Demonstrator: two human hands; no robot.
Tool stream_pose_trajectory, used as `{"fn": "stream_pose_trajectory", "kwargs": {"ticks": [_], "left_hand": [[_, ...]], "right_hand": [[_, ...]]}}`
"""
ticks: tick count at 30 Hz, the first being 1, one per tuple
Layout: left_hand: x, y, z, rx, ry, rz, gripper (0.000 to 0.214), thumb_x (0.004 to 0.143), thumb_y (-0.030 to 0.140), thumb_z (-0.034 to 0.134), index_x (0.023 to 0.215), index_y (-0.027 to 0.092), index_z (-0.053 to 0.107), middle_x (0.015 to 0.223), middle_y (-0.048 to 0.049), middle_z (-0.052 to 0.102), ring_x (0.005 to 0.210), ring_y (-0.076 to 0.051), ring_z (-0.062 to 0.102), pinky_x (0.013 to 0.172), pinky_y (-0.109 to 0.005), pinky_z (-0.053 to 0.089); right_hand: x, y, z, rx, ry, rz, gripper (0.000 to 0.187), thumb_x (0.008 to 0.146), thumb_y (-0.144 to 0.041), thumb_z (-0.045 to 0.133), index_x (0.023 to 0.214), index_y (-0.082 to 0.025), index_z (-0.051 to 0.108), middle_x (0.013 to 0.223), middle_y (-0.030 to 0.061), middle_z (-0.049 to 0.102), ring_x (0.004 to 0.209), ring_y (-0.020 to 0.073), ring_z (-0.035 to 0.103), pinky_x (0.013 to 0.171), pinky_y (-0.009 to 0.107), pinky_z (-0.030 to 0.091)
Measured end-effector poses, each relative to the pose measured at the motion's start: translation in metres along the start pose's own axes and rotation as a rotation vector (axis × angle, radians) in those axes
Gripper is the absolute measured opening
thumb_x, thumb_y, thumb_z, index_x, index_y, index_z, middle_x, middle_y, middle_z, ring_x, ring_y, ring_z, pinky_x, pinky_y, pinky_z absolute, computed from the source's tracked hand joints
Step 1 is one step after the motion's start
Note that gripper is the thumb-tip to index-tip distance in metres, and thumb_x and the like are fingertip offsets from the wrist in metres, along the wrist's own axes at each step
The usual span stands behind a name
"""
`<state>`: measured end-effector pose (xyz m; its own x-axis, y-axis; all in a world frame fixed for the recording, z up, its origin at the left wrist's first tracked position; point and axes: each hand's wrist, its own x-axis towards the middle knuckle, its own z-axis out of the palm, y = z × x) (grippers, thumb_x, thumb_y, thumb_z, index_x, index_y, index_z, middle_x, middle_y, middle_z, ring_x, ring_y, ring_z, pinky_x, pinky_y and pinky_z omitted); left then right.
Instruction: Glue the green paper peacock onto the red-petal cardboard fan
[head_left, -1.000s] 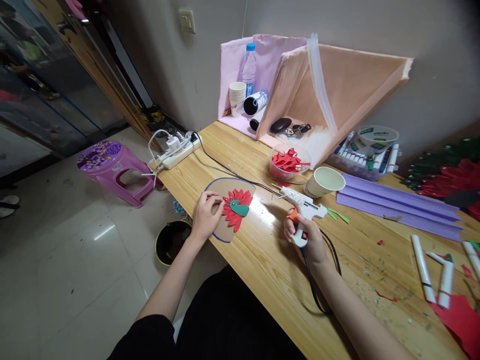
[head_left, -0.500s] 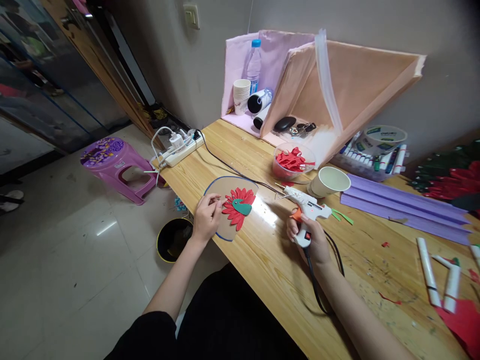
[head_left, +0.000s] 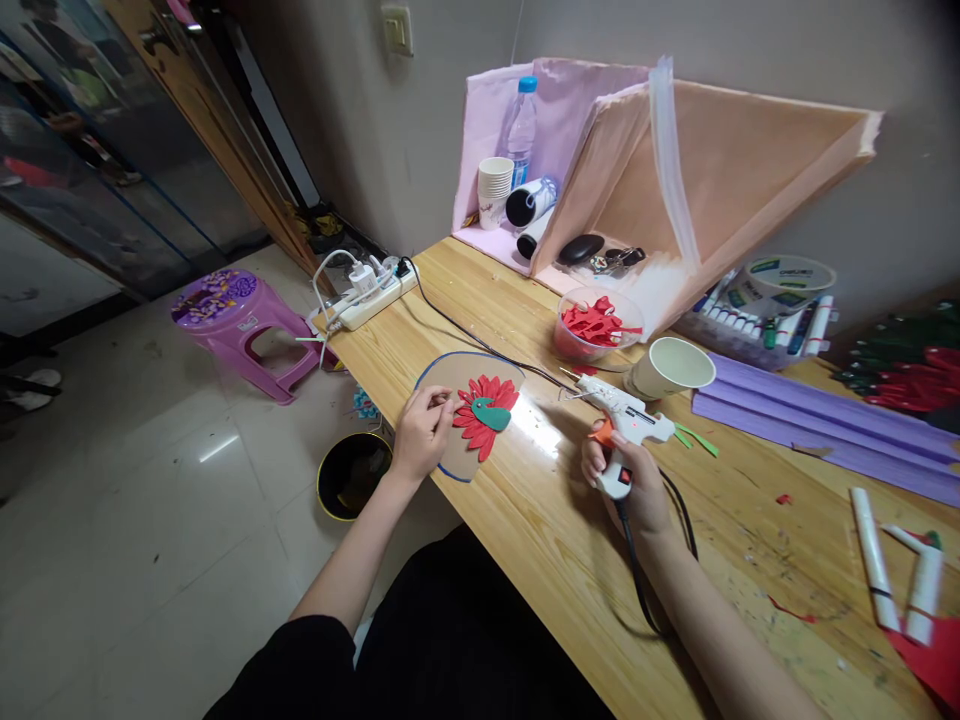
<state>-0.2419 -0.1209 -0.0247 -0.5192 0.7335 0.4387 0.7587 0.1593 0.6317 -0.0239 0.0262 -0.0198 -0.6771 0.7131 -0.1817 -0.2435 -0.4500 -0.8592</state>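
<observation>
A brown fan-shaped card (head_left: 465, 385) with a blue rim lies at the table's near edge. Red petals and a teal piece (head_left: 489, 412) are stuck on it. My left hand (head_left: 421, 432) rests on the card's left side, fingers curled and pinched together near the red petals. My right hand (head_left: 628, 480) is closed around the grip of a white glue gun (head_left: 622, 428) with an orange trigger. Its nozzle points left toward the card, a short way off it. The gun's black cable runs back under my wrist.
A clear tub of red cut pieces (head_left: 596, 325) and a paper cup (head_left: 669, 367) stand behind the gun. Purple folded paper (head_left: 817, 425), a marker box (head_left: 761, 320) and glue sticks (head_left: 870, 545) lie right. A power strip (head_left: 367, 298), purple stool (head_left: 232, 325) and bin (head_left: 352, 475) sit left.
The head view has shifted slightly, so everything sits a little further right in the picture. My left fingers have curled closer to the petals; the right hand keeps its hold on the glue gun.
</observation>
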Motion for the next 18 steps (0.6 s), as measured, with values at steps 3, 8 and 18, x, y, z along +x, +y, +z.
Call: {"fn": "stream_pose_trajectory", "kwargs": {"ticks": [3, 8, 18], "left_hand": [[0.0000, 0.0002, -0.0001, 0.008, -0.004, 0.002, 0.031, 0.092, 0.025, 0.041, 0.094, 0.022, 0.072, 0.102, -0.0068, 0.062, 0.093, -0.017, 0.056, 0.082, -0.034, 0.047], [-0.0003, -0.0001, 0.0003, -0.005, -0.003, 0.003, 0.030, 0.091, 0.023, 0.042, 0.095, 0.021, 0.072, 0.103, -0.0076, 0.061, 0.093, -0.017, 0.056, 0.083, -0.034, 0.047], [-0.0011, -0.0009, 0.0001, -0.009, -0.008, 0.016, 0.031, 0.092, 0.023, 0.041, 0.096, 0.021, 0.071, 0.103, -0.0065, 0.062, 0.095, -0.017, 0.056, 0.084, -0.034, 0.046]], "right_hand": [[-0.0002, 0.0003, -0.0006, 0.002, 0.001, -0.001, 0.017, 0.083, -0.035, 0.051, 0.088, -0.019, 0.057, 0.054, -0.0033, 0.046, 0.046, 0.0101, 0.040, 0.042, 0.021, 0.035], [-0.0006, 0.0002, -0.0007, 0.003, 0.003, 0.000, 0.017, 0.083, -0.034, 0.052, 0.089, -0.019, 0.057, 0.054, -0.0033, 0.045, 0.046, 0.0101, 0.040, 0.043, 0.022, 0.035], [-0.0011, -0.0004, 0.0007, -0.098, 0.035, -0.022, 0.021, 0.081, -0.040, 0.053, 0.079, -0.019, 0.056, 0.053, -0.0032, 0.044, 0.044, 0.0112, 0.041, 0.040, 0.024, 0.035]]}}
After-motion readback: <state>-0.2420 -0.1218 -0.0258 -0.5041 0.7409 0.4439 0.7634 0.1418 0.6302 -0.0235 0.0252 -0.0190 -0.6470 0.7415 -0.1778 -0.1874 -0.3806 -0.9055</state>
